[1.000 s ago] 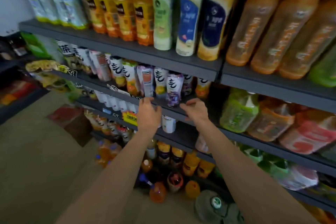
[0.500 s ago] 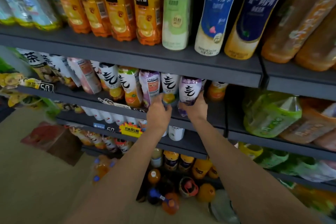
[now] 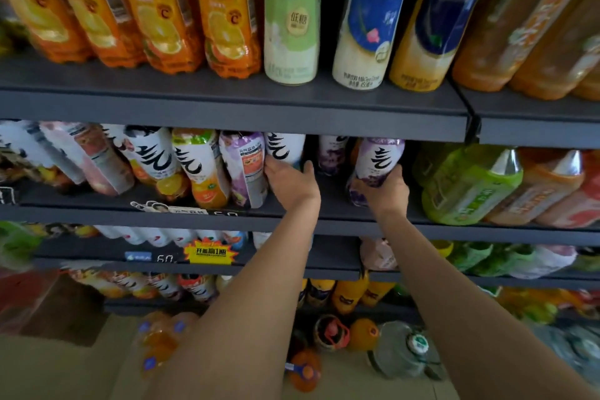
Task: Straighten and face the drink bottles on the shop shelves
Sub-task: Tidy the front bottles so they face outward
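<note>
Purple-and-white plastic drink bottle (image 3: 376,166) sits on the second grey shelf (image 3: 331,204), your right hand (image 3: 384,191) curled round its base. Your left hand (image 3: 292,183) cups a white-labelled bottle (image 3: 285,148), thumb spread.

two bare forearms, left hand (image 3: 293,183) and right hand (image 3: 386,193) – no sleeves, rings or watch.

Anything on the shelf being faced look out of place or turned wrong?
Yes. The purple-labelled bottle left of the left hand shows its back label, not its brand face. A gap sits between the two hands' bottles.
</note>
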